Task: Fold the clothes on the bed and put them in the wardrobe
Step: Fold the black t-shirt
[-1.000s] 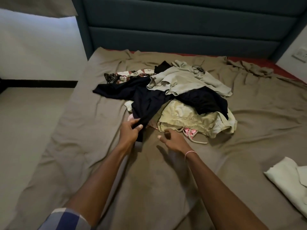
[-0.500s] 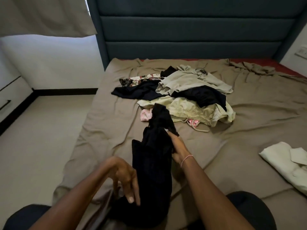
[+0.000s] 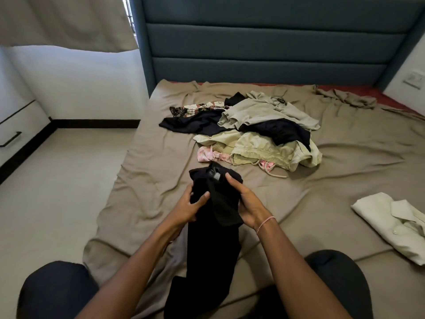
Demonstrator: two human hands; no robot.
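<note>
Being gripped at its far end by the left hand (image 3: pixel 187 207) and the right hand (image 3: pixel 247 203), both curled round the cloth, the black garment (image 3: pixel 213 245) is being held over the bed (image 3: pixel 142 180), its long axis running back toward the person.

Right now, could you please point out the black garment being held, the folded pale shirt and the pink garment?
black garment (image 3: pixel 213 245), head view, its hanging middle.
folded pale shirt (image 3: pixel 377 217), head view, its flat body.
pink garment (image 3: pixel 205 155), head view, its left end.

Blk garment (image 3: pixel 213 249) hanging, clothes pile (image 3: pixel 259 146) behind
</note>
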